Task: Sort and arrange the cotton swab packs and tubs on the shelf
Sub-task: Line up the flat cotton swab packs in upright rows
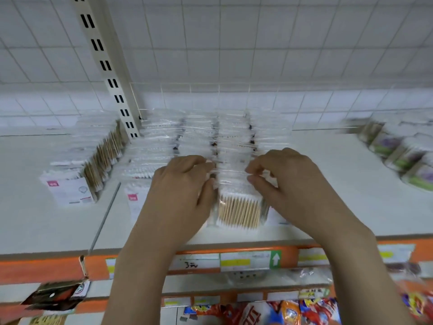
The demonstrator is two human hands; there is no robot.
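Clear cotton swab packs [239,202] at frame centre are pinched by left hand [180,191] and right hand [288,184] fingers, apparently to square the row.

Price tag [195,263] on the orange shelf edge, lower middle of the frame: handwritten mark, roughly "3", the rest illegible.
Green tag [275,259] just right of it: white up-arrow sign.
Pink labels on the pack cards [70,192], left of the frame: print too blurred to read.
Snack bags [290,311], bottom right: lettering unreadable.
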